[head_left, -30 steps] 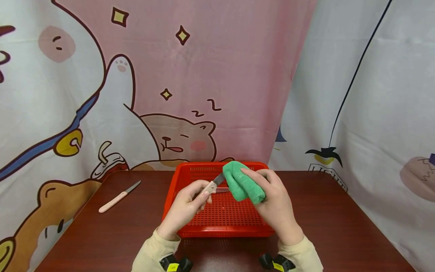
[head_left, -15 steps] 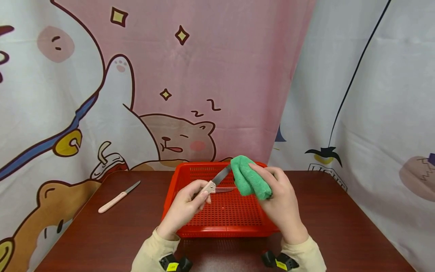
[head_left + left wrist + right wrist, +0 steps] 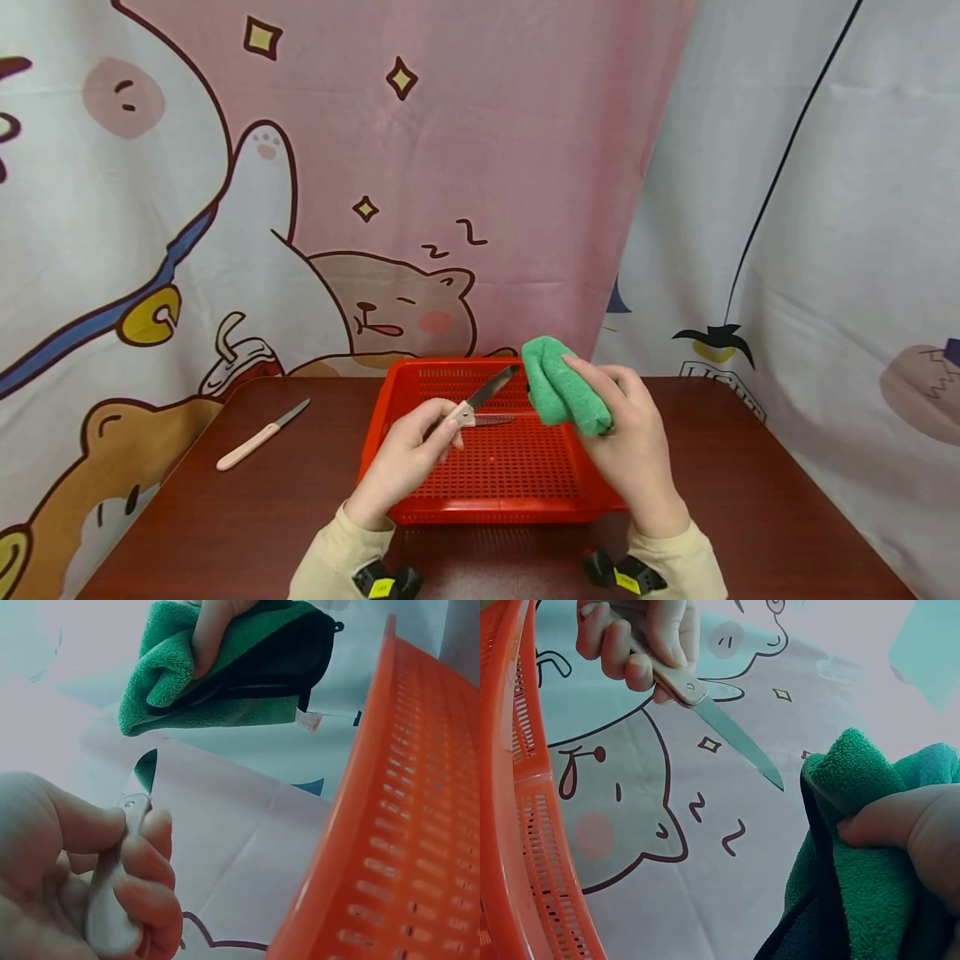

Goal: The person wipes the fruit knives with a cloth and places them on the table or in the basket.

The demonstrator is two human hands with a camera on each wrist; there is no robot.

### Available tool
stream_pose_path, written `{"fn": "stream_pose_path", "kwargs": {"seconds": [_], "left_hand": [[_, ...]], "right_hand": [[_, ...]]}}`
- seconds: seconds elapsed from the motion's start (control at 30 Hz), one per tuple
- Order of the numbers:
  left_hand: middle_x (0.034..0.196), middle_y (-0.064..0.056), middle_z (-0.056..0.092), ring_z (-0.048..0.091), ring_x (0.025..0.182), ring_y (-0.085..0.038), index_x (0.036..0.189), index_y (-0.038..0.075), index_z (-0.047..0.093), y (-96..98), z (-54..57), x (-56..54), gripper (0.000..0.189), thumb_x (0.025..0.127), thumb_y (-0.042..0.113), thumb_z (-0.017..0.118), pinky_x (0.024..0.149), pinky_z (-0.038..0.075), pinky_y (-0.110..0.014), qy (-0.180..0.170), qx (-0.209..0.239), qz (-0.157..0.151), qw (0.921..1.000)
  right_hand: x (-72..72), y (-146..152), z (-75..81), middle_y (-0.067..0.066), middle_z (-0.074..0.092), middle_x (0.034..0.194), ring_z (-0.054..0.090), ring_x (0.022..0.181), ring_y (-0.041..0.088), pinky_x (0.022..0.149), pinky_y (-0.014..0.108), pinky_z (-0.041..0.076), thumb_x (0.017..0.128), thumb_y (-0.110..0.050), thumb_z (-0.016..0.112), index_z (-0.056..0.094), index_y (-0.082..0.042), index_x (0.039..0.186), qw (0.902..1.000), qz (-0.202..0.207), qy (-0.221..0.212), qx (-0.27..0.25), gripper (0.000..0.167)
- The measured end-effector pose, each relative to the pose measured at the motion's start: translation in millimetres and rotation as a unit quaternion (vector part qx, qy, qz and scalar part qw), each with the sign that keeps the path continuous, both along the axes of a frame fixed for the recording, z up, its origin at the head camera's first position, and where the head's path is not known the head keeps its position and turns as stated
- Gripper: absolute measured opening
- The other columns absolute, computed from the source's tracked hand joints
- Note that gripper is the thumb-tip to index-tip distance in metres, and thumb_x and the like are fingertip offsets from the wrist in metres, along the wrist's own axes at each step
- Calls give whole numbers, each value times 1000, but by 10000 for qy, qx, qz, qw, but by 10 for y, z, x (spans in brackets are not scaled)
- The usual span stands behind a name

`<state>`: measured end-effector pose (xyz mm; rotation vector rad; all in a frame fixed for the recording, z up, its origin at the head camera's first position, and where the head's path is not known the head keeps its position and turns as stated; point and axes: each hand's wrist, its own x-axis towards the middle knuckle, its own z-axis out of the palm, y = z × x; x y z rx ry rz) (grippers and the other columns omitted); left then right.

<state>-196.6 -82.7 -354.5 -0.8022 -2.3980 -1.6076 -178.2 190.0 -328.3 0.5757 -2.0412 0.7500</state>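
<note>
My left hand (image 3: 408, 458) grips a knife by its pale handle, the blade (image 3: 491, 387) angled up and to the right over the red basket (image 3: 498, 510). The whole blade shows, its tip just short of a folded green cloth (image 3: 562, 387). That cloth is pinched in my right hand (image 3: 630, 450), thumb on one face. A dark backing and a small white tag (image 3: 309, 720) show on the cloth in the left wrist view. In the basket lies a second knife (image 3: 493, 420), its handle partly hidden behind my left fingers.
Another knife (image 3: 258, 442) with a pale handle lies on the left of the dark brown table (image 3: 712, 483). Behind the table hangs a cartoon-printed curtain (image 3: 517, 167). The basket's perforated walls rise below both hands.
My right hand has drawn the green cloth to the right and slightly up, off the blade, which now shows to its tip. The left hand has stayed almost still.
</note>
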Motion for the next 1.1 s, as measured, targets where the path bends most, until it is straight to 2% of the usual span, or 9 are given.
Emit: {"fn": "stream_pose_path", "kwargs": {"seconds": [0.13,0.23,0.3,0.4,0.6,0.7,0.87,1.03,1.1], "left_hand": [[83,7,61,57,70,-12,106,14,67,16,17,16,10,100,12,59,62,48,-28,684,-519,471,9952],[88,8,62,57,78,-10,105,13,66,23,28,33,10,97,9,64,69,49,-30,1372,-955,915,9817],[91,6,62,55,80,-10,105,11,66,23,34,46,11,95,8,67,72,49,-32,1815,-1231,1196,9683],[93,2,63,57,83,-14,106,9,65,26,47,62,18,90,6,72,75,50,-34,2439,-1597,1559,9438],[91,-6,63,58,77,-24,105,5,62,29,64,69,26,84,4,78,66,51,-37,3553,-1945,2186,8878],[90,-10,61,56,73,-26,105,3,61,33,64,66,26,84,3,76,61,49,-39,3857,-1931,2414,8693],[89,-11,60,54,71,-28,104,2,60,53,68,70,19,89,7,71,58,46,-40,4118,-1840,2753,8490],[91,-10,62,56,73,-29,103,3,61,84,51,70,16,91,10,69,58,45,-40,4280,-1721,2908,8383],[91,-10,62,56,74,-29,103,4,61,100,42,70,15,92,10,68,59,45,-40,4319,-1703,2920,8362]], "right_hand": [[-3,-1,-8,11,58,108,57,99,28,79,45,46,69,15,75,65,-20,131,10000,25,16,0,72],[0,-10,-14,11,58,107,57,98,28,78,44,46,69,15,74,65,-21,131,10000,73,37,2,73],[5,-19,-16,11,58,107,57,97,27,77,43,45,68,16,74,65,-21,131,9999,110,53,-1,73],[19,-36,-8,10,59,107,57,97,27,78,42,45,68,15,75,65,-21,131,9999,161,26,-25,73],[29,-89,3,9,59,105,56,97,25,81,36,43,68,14,74,67,-19,129,9991,378,200,-14,70],[37,-131,2,9,59,105,56,97,25,81,34,43,67,13,74,67,-18,129,9983,485,300,80,69],[67,-227,-5,8,59,106,56,97,24,82,33,44,66,15,73,66,-19,130,9973,658,285,183,73],[83,-336,-37,7,60,105,58,95,24,80,33,45,66,17,70,67,-20,128,9951,845,422,275,73],[89,-373,-53,7,59,104,58,94,24,78,33,46,66,17,70,67,-21,128,9948,882,413,308,73]]}}
